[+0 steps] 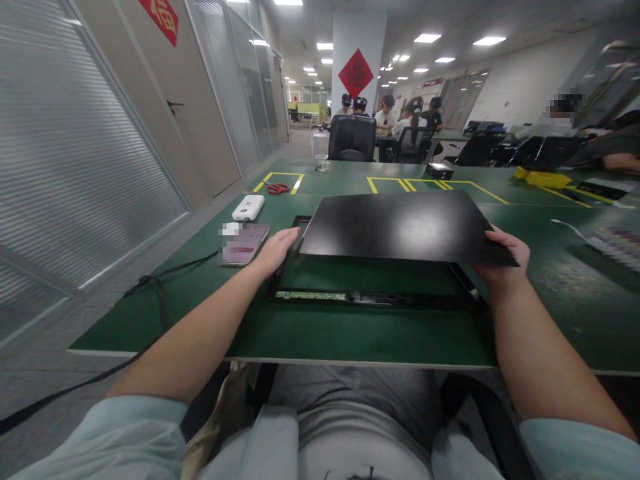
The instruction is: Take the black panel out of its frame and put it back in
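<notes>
A flat, glossy black screen panel (385,230) is tilted over a thin black rectangular frame (410,300) on the table. My right hand (510,257) is closed round the panel's right corner, thumb on top, the other fingers hidden beneath. At the frame's left side is my left hand (280,250), its visible fingers stretched out close to the panel's left edge. Whether it presses on the frame or touches the panel is unclear. Along the frame's near side runs a green circuit strip (311,296). Part of the frame is covered by the panel.
The green table (370,340) bears a phone (245,244), a white device (249,208) and red-handled scissors (277,189) to the left. A white cable (570,227) lies on the right; a small black box (439,171) stands farther back. Other people sit in the background.
</notes>
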### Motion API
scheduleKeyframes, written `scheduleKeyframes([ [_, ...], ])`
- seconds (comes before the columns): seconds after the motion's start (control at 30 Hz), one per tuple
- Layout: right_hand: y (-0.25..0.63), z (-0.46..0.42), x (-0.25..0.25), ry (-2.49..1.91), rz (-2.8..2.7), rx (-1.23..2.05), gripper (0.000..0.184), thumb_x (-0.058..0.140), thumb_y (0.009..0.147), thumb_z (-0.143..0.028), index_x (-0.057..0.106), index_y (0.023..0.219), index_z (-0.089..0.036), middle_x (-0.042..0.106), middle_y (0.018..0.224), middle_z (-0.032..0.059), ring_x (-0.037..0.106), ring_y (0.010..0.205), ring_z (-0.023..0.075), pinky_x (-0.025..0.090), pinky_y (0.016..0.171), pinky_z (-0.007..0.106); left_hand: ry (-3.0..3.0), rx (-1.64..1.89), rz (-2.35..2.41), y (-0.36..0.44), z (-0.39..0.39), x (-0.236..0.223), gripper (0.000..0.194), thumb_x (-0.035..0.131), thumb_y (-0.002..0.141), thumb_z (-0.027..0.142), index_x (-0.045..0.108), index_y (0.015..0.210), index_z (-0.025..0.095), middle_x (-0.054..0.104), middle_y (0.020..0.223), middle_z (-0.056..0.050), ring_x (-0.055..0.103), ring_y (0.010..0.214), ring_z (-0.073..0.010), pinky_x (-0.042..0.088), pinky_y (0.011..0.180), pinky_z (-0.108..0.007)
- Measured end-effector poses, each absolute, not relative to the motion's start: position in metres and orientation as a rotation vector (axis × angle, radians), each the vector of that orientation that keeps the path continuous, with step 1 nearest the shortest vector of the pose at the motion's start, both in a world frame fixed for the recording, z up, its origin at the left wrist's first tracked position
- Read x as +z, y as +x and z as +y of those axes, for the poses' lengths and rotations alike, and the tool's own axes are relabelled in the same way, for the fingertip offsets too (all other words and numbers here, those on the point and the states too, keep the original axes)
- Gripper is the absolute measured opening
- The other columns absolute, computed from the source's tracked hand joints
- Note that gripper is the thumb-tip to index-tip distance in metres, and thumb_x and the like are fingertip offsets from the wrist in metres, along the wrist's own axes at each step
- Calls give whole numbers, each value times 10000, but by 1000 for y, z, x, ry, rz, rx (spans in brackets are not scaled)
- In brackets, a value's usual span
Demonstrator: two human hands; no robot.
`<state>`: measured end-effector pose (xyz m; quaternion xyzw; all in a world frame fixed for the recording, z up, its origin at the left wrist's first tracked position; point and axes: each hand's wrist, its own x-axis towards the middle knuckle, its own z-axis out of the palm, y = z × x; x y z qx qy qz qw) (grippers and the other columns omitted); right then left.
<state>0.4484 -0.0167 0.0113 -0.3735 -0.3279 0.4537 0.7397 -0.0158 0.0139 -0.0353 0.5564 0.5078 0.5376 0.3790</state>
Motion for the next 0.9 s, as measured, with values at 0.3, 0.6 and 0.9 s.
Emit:
scheduleKeyframes([
  [0.3, 451, -3, 7, -766, -416, 642, 316, 528, 513, -90, 419, 779, -220, 493, 779, -34, 557, 750, 114, 540, 662, 220, 1654, 1216, 1441, -19, 7, -30, 451, 710, 798, 502, 779, 1140, 215, 738, 1214, -101, 619, 1220, -350, 398, 1144, -485],
  [0.6, 464, -2, 1, -874, -269, 327, 400, 505, 587, -43, 430, 924, -245, 492, 770, -63, 534, 676, 91, 454, 540, 162, 1842, 1118, 1480, -20, 12, -37, 478, 658, 823, 501, 741, 1179, 193, 689, 1166, -113, 643, 1143, -320, 445, 1107, -499],
  [0.9, 478, -1, -3, -987, -207, 317, 877, 464, 608, -72, 325, 1432, -337, 566, 1279, 31, 657, 933, 121, 541, 630, 187, 1909, 1101, 1474, -21, 13, -37, 461, 662, 806, 506, 750, 1133, 193, 673, 1146, -114, 653, 1107, -314, 466, 1090, -480],
])
